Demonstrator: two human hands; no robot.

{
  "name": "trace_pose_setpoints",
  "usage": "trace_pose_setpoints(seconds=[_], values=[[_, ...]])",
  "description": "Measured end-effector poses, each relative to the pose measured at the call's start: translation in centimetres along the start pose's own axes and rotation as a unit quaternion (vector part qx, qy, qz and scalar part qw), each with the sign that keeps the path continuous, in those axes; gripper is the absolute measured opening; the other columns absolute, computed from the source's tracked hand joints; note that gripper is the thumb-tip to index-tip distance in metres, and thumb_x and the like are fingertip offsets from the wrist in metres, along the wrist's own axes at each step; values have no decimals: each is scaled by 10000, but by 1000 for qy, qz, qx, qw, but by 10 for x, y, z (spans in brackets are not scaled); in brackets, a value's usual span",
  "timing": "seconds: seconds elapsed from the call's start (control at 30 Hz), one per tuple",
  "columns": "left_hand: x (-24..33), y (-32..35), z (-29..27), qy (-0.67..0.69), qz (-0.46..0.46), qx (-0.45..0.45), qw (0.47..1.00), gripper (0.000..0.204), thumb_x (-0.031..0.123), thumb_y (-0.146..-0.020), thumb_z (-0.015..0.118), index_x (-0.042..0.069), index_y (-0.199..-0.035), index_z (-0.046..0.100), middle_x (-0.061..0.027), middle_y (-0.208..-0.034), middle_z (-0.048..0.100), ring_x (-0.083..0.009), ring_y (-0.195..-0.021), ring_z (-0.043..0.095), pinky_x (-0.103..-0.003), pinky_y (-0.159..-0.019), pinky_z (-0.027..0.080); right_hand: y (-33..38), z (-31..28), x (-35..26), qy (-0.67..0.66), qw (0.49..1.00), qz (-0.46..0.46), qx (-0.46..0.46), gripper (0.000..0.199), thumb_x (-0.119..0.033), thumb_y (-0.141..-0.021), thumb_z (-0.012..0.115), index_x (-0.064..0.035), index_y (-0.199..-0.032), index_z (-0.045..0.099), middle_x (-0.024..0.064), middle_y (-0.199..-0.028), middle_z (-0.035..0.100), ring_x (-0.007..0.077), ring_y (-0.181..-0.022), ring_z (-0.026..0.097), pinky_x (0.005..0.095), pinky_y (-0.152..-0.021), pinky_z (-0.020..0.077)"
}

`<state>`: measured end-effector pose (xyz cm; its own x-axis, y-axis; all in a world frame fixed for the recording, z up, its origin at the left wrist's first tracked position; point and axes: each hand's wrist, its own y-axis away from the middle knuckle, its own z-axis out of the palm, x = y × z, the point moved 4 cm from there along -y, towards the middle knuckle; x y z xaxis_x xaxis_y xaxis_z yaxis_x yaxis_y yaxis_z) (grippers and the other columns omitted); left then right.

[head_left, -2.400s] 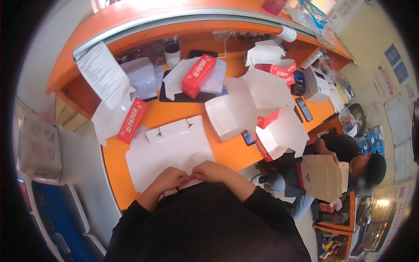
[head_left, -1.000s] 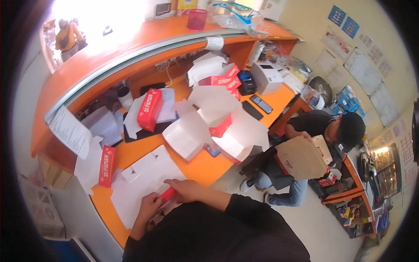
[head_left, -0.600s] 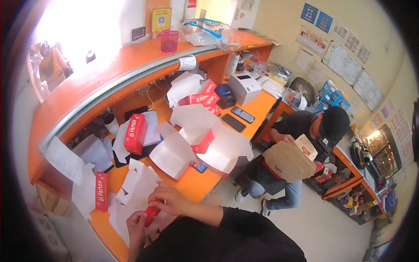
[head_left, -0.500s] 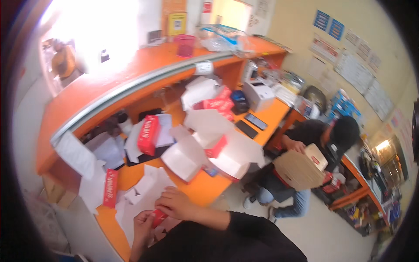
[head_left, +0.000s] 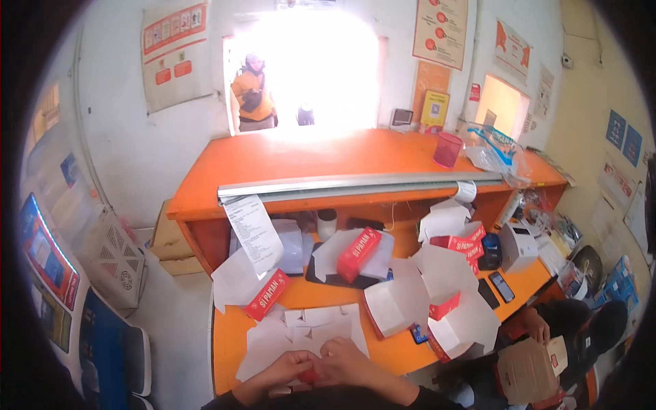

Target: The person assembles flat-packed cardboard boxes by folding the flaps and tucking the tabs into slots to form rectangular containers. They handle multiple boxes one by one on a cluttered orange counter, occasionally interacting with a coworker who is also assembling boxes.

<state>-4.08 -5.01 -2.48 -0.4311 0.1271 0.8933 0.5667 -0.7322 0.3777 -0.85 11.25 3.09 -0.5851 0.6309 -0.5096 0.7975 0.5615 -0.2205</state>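
My left hand (head_left: 287, 365) and my right hand (head_left: 352, 360) meet at the near edge of the orange desk (head_left: 225, 335). Together they pinch a small red object (head_left: 309, 375), mostly hidden between the fingers. They lie on flat white unfolded cardboard sheets (head_left: 301, 328) spread in front of me. A red carton (head_left: 267, 294) rests just beyond my left hand. A half-folded white box (head_left: 393, 307) stands to the right of my right hand.
More red and white cartons (head_left: 358, 253) crowd the desk, with phones (head_left: 501, 286) at the right. A raised orange counter (head_left: 307, 160) holds a red cup (head_left: 447, 149). A seated person (head_left: 581, 328) at lower right holds brown cardboard (head_left: 529, 369). Another person (head_left: 253, 96) stands in the doorway.
The view has swung upward, from looking down on the desk to showing the counter, wall and doorway. My hands stay together at the desk edge on the small red object.
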Motion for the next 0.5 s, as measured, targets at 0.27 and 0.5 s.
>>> trace_pose_setpoints(seconds=[0.27,0.5], values=[[27,11,21,-128,11,-208,970,255,222,-985,506,19,-1125,572,-28,-1076,607,-78,-1014,529,-232,-883,420,21,4,85,-619,651,314,306,514,-211,-834,626,-27,-1286,466,149,-1216,553,323,-1125,533,461,-1001,405],[44,-14,30,-285,257,-76,920,411,315,-996,455,67,-1323,421,-69,-1205,560,-179,-1149,517,-312,-962,404,26,-78,49,-579,672,233,398,416,-156,-881,498,25,-1254,485,160,-1170,590,301,-1042,598,425,-941,462]])
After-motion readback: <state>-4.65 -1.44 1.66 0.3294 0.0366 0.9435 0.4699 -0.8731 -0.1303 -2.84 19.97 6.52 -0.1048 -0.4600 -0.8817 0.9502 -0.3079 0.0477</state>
